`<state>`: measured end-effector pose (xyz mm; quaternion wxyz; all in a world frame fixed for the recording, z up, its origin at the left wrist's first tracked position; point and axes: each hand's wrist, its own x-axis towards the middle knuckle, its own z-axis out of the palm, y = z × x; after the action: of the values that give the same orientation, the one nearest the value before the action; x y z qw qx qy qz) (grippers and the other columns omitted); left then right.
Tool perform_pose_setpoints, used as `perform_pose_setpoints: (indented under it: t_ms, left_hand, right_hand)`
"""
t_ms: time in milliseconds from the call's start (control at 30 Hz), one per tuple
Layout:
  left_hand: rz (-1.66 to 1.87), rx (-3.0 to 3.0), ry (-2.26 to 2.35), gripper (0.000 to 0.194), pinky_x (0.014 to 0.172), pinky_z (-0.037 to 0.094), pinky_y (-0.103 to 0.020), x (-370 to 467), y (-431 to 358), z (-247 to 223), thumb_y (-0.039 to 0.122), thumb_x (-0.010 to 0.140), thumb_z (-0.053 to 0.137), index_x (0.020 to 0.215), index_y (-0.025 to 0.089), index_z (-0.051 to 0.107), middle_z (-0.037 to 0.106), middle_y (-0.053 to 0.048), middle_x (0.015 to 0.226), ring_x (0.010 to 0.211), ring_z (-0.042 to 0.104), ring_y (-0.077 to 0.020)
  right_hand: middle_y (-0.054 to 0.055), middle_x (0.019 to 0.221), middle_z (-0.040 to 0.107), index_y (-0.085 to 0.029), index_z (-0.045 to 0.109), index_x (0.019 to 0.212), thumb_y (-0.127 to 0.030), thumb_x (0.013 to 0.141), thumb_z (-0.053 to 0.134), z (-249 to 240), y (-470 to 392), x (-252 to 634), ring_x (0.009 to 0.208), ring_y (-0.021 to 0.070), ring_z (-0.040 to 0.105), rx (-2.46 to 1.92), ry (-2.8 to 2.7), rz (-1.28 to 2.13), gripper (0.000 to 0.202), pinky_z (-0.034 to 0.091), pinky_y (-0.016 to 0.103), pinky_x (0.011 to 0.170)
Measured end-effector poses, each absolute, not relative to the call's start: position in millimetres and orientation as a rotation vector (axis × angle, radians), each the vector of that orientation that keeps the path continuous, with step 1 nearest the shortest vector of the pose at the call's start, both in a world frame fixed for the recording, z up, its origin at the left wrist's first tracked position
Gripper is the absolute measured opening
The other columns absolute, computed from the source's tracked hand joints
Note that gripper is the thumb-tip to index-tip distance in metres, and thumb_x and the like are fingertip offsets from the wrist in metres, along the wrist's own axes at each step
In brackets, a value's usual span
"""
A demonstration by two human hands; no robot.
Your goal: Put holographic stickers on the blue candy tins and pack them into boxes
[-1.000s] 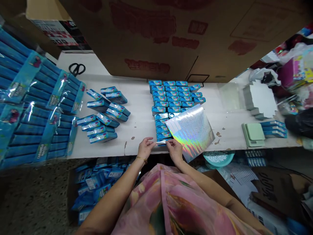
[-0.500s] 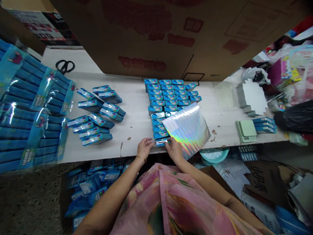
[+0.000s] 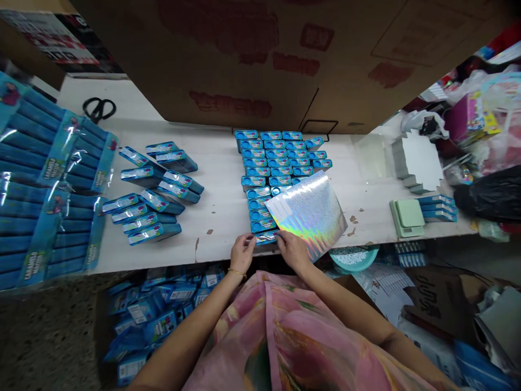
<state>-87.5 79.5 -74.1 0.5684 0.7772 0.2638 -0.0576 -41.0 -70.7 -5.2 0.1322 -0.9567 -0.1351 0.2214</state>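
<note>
Rows of small blue boxes (image 3: 278, 162) stand close together on the white table. At the near end of the left column lies the front blue box (image 3: 266, 238), with a shiny strip along its top. My left hand (image 3: 243, 252) pinches the left end of this box, a gold bracelet on the wrist. Its right end is between the closed fingers of my right hand (image 3: 292, 250). A holographic silver sheet (image 3: 315, 209) rests partly over the boxes and beside my right hand.
Loose blue boxes (image 3: 142, 220) and black scissors (image 3: 99, 109) are on the left, beside wrapped blue packs (image 3: 44, 184). A large cardboard box (image 3: 244, 65) rises behind. At right are a green scale (image 3: 408, 218) and a white card stack (image 3: 419, 163). A teal basin (image 3: 354, 258) sits below the edge.
My left hand has moved in to the left end of the front box and closed on it. My right hand stays at the right end. The whole view has shifted slightly.
</note>
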Motion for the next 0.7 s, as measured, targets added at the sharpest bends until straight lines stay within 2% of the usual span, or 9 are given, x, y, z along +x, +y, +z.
perform_pose_setpoints:
  t_ms: [300, 700]
  left_hand:
    - [-0.138, 1.656, 0.676, 0.032, 0.062, 0.043, -0.026, -84, 81, -76, 0.044, 0.065, 0.057, 0.082, 0.016, 0.058, 0.063, -0.004, 0.077, 0.066, 0.056, -0.0153]
    - [-0.15, 1.679, 0.682, 0.033, 0.062, 0.044, -0.027, -84, 82, -73, 0.043, 0.065, 0.057, 0.083, 0.016, 0.058, 0.063, -0.006, 0.079, 0.066, 0.057, -0.0158]
  right_hand:
    - [0.002, 0.094, 0.061, -0.023, 0.059, 0.098, -0.024, 0.084, 0.041, -9, -68, -30, 0.082, 0.0128, 0.057, -2.764, -0.382, 0.661, 0.023, 0.036, 0.021, 0.067]
    - [0.003, 0.086, 0.063, -0.022, 0.061, 0.085, -0.023, 0.082, 0.042, -18, -55, -25, 0.073, 0.0135, 0.057, -2.849, -0.359, 0.682, 0.02, 0.031, 0.022, 0.058]
